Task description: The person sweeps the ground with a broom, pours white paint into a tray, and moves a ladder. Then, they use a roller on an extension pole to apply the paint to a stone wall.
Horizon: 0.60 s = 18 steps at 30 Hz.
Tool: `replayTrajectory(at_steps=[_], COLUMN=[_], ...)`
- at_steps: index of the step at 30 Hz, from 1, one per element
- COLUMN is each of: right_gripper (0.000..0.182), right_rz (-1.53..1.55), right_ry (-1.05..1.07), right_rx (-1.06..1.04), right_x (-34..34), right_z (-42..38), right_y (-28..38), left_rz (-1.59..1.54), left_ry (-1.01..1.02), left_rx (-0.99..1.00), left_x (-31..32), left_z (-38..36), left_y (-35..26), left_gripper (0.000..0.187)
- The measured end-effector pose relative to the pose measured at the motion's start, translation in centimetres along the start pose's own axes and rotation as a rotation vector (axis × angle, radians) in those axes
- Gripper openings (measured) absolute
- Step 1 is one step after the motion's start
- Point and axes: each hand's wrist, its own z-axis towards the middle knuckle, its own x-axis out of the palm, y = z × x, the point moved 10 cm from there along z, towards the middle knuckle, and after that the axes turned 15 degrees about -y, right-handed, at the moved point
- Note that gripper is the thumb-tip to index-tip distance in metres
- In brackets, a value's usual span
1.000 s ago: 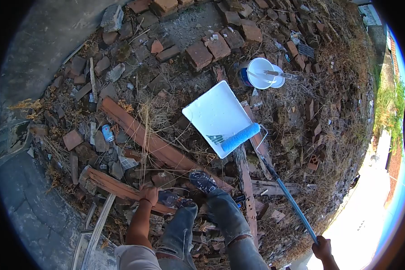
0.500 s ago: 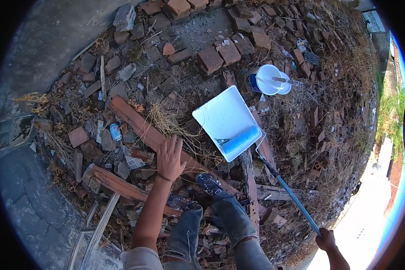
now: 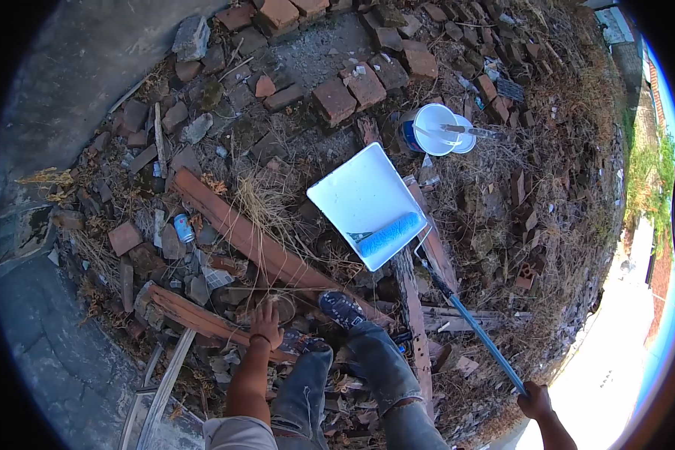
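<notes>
Item, left to right: I log a blue can [image 3: 181, 227] among the rubble, then my left hand [image 3: 265, 323], fingers loosely spread and empty, hanging over the reddish planks [image 3: 240, 234] by my knee. Item: white paint tray [image 3: 356, 196] on the debris, the blue roller [image 3: 387, 235] lying at its near edge, white bucket [image 3: 433, 129] beyond it. Item: my right hand [image 3: 533, 401], fist wrapped around the end of the roller's blue pole [image 3: 481, 340].
</notes>
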Motion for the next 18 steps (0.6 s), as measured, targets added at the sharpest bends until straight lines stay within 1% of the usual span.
replayTrajectory(at_steps=[2,3,5,6,8,10,12,14,15,16,18], right_gripper=[0.013,0.014,0.014,0.015,0.019,0.019,0.018,0.018,0.019,0.019,0.02], right_rz=[0.019,0.018,0.043,0.071,0.042,0.086,0.092,-0.003,0.039,0.052,0.036], right_ry=[0.013,0.027,0.0,-0.02,0.005,0.003,0.003,0.043,0.032,0.022,0.008], right_rx=[-0.007,-0.019,-0.04,-0.055,-0.054,-0.088,-0.131,-0.113,-0.163,-0.166,-0.228], right_x=[-0.2,-0.4,-0.4,-0.5,-0.4,-1.0,-2.3,-2.6,-2.6,-2.5,-2.9], right_z=[1.2,1.9,3.4,4.1,5.5,6.6,7.7,8.7,9.3,9.8,10.8], right_y=[1.0,1.5,2.3,2.8,3.5,4.8,6.6,7.1,7.4,7.7,8.5], left_rz=[-0.119,-0.119,-0.261,-0.259,-0.409,-0.47,-0.538,-0.568,-0.538,-0.506,-0.362], left_ry=[0.208,0.199,0.365,0.36,0.41,0.386,0.526,0.485,0.499,0.514,0.565], left_rx=[-0.149,-0.15,-0.308,-0.317,-0.434,-0.403,-0.253,-0.222,-0.205,-0.187,-0.051], left_x=[1.9,1.5,2.2,2.0,1.9,0.4,-0.1,-2.1,-1.9,-1.6,-1.5], left_z=[-1.8,-1.3,-1.9,-1.9,-1.7,-1.9,-3.1,-5.6,-7.4,-9.3,-13.0], left_y=[0.9,0.7,0.4,-0.1,-1.2,-3.5,-7.1,-9.4,-10.4,-11.3,-13.2], left_gripper=[0.059,0.059,0.057,0.057,0.054,0.054,0.056,0.058,0.062,0.066,0.068])
